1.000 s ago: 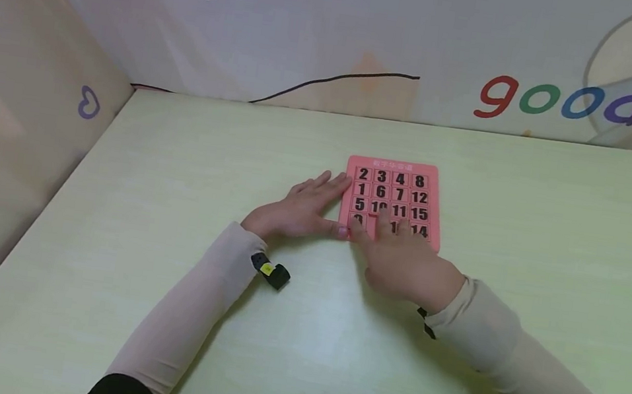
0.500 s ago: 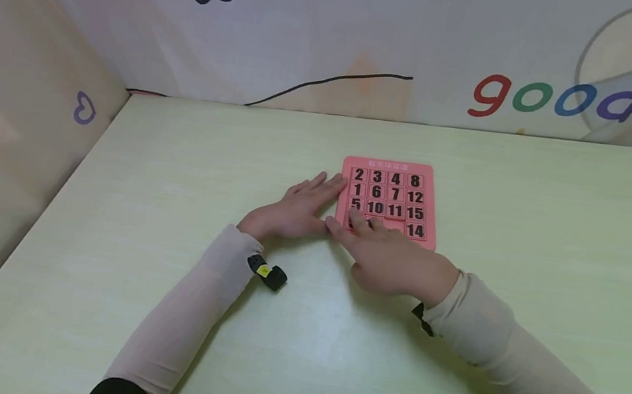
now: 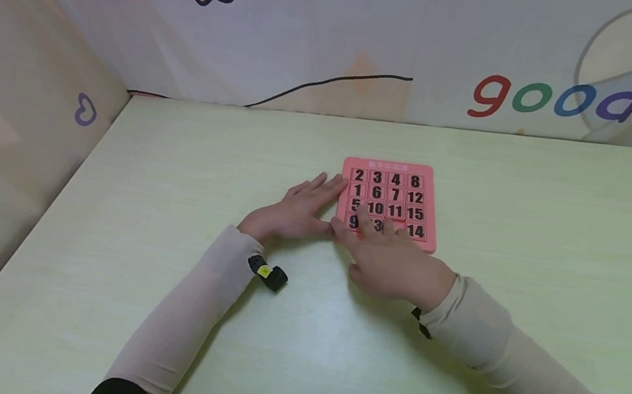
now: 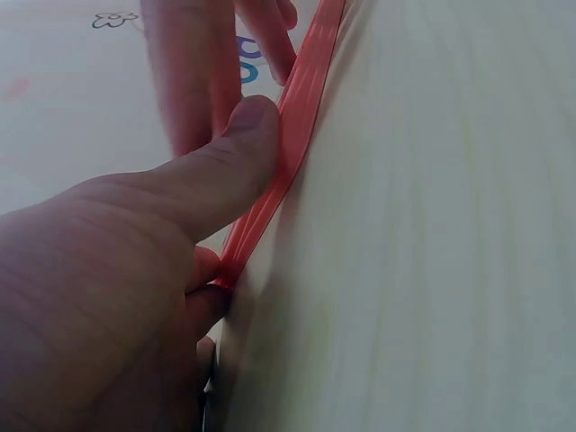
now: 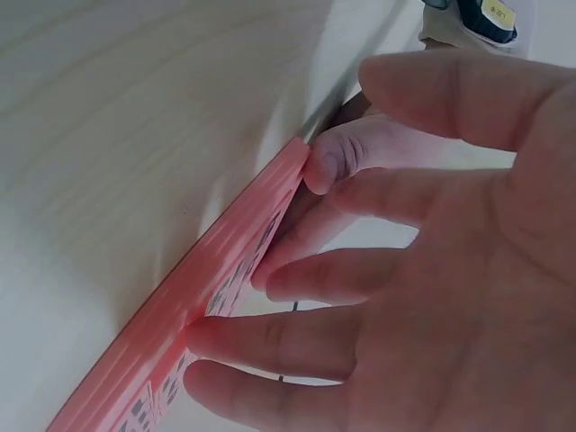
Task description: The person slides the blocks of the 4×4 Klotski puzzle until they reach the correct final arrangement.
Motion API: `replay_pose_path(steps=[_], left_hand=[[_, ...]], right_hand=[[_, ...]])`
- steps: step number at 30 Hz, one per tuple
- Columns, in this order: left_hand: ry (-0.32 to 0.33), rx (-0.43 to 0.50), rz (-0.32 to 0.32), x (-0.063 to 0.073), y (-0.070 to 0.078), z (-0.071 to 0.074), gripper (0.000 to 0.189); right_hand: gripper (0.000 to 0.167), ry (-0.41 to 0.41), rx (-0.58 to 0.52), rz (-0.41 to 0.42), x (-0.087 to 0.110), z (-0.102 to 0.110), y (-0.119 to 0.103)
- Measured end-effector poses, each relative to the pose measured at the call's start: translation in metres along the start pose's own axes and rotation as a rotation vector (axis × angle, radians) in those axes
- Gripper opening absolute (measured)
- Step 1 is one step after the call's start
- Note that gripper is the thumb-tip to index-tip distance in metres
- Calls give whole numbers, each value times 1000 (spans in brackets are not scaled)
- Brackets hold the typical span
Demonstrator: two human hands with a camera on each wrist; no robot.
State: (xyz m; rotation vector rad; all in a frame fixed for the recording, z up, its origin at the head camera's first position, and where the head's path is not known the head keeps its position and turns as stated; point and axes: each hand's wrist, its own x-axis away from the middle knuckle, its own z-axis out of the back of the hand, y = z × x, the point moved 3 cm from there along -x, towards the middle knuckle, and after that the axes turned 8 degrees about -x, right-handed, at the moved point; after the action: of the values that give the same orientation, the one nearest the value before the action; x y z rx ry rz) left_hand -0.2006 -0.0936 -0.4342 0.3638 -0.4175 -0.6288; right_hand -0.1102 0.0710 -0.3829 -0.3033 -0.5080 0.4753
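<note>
A pink sliding number puzzle [image 3: 429, 205] lies flat on the table, its numbered tiles facing up. My left hand [image 3: 296, 213] rests along its left edge with fingers stretched out; the thumb lies at the lower left corner, and the left wrist view shows that thumb [image 4: 243, 135] against the pink side. Over the bottom row is my right hand [image 3: 396, 267], fingers extended, its fingertips at the 9 and 13 tiles. They partly cover the 13 tile [image 3: 378, 225] and the vacant slot between it and the 14 tile [image 3: 415, 231]. In the right wrist view the fingers [image 5: 270, 337] look straight.
The pale green table [image 3: 207, 156] extends around the puzzle on every side. A printed back wall [image 3: 326, 32] rises at its far edge, and a side wall [image 3: 20, 118] borders it on the left. Black straps [image 3: 270, 273] sit at both wrists.
The 13 tile has slid left from the third column to the second, so the vacant slot is now in the third. My right hand shifted left a little; the left hand stays at the edge.
</note>
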Motion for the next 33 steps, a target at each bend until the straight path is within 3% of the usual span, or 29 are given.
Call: replay_pose_path(steps=[4, 11, 14, 23, 33], left_hand=[[-1, 8, 3, 0, 1, 0, 93], [-10, 31, 17, 0, 1, 0, 99], [-9, 29, 12, 0, 2, 1, 98], [-13, 31, 20, 0, 3, 1, 101], [-12, -3, 7, 0, 3, 2, 92]], right_hand=[[71, -11, 0, -22, 1, 1, 3], [75, 31, 43, -198, 6, 6, 12], [77, 22, 41, -212, 5, 6, 13], [78, 12, 34, -157, 3, 5, 10], [78, -14, -48, -22, 1, 3, 3]])
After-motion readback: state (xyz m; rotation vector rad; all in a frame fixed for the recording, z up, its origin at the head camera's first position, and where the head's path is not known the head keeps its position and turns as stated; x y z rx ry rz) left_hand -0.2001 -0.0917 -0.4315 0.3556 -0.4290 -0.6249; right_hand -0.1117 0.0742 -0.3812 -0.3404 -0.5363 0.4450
